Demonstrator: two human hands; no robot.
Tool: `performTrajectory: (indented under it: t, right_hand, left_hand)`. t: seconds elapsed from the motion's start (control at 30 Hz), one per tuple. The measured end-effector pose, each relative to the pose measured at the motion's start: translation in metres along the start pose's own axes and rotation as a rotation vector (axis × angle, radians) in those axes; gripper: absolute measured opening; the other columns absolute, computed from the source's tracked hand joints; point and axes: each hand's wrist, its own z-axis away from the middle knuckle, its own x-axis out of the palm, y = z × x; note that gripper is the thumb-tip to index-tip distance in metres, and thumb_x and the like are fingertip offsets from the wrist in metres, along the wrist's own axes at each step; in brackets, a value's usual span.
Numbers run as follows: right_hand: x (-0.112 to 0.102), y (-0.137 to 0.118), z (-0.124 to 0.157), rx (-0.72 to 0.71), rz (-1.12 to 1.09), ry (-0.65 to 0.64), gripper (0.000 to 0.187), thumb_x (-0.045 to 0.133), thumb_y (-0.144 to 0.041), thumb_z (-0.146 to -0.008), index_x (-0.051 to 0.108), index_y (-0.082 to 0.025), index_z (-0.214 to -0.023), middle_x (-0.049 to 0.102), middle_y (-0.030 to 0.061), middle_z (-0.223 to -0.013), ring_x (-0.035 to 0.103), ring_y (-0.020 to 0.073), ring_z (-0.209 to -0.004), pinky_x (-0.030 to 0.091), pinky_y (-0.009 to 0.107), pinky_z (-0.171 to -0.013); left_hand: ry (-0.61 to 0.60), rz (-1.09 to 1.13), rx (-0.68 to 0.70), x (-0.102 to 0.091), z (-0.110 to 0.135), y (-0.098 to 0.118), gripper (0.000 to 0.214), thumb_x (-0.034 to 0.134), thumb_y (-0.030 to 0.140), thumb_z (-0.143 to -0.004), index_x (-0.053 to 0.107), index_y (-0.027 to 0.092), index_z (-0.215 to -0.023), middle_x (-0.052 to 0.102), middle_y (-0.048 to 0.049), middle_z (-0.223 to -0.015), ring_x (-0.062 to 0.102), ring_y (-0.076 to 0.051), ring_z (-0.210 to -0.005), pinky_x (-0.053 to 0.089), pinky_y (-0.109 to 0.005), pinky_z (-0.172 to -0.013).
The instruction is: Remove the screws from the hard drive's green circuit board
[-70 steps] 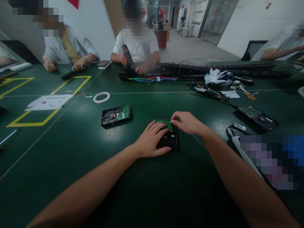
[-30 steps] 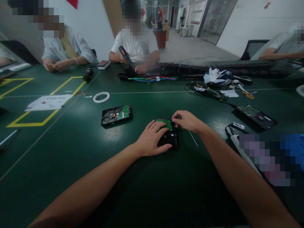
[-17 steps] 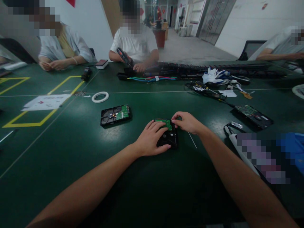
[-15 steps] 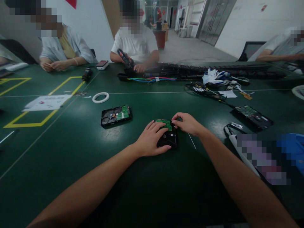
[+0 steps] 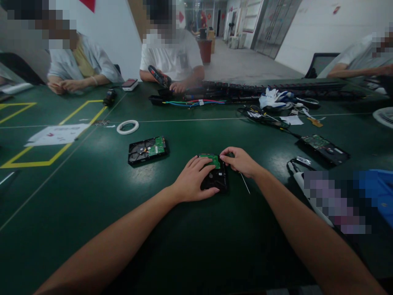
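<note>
A black hard drive [image 5: 216, 179] lies on the green table [image 5: 92, 196] in front of me, its green circuit board [image 5: 211, 160] facing up at the far end. My left hand [image 5: 193, 180] lies flat on the drive with fingers stretched out, holding it down. My right hand [image 5: 241, 161] is at the drive's far right corner, fingertips pinched together at the board's edge; what they hold is too small to make out.
A second hard drive [image 5: 147, 150] lies to the left, a third [image 5: 324, 147] at the right. A white tape ring [image 5: 127, 127], papers [image 5: 57, 134], coloured cables [image 5: 196, 102] and gloves [image 5: 274, 99] lie farther off. Several people sit around the table; one holds an electric screwdriver [image 5: 158, 76].
My hands have stayed on the drive; my right hand's fingers shifted slightly at the corner. The view has drifted a little to the right. The person opposite lowered the screwdriver.
</note>
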Motion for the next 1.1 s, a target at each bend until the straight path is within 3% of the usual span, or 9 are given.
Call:
performTrajectory:
  t: [0.67, 1.1]
  right_hand:
    - [0.001, 0.003, 0.0, -0.047, 0.053, 0.022, 0.008, 0.075, -0.025, -0.099, 0.071, -0.021, -0.105, 0.069, 0.0009, -0.077, 0.046, 0.0093, -0.047, 0.03, 0.024, -0.042]
    - [0.001, 0.014, -0.005, -0.06, 0.071, 0.038, 0.016, 0.077, -0.035, -0.099, 0.072, -0.024, -0.109, 0.07, 0.0029, -0.083, 0.05, 0.0125, -0.055, 0.035, 0.026, -0.046]
  left_hand:
    - [0.006, 0.016, -0.012, 0.001, 0.0, 0.001, 0.074, 0.074, 0.065, -0.098, 0.059, 0.022, -0.156, 0.056, -0.0175, -0.164, 0.051, -0.042, -0.157, 0.028, -0.069, -0.139]
    - [0.011, 0.016, -0.011, 0.001, 0.001, 0.001, 0.074, 0.074, 0.063, -0.097, 0.058, 0.022, -0.156, 0.056, -0.0185, -0.164, 0.052, -0.043, -0.156, 0.032, -0.069, -0.137]
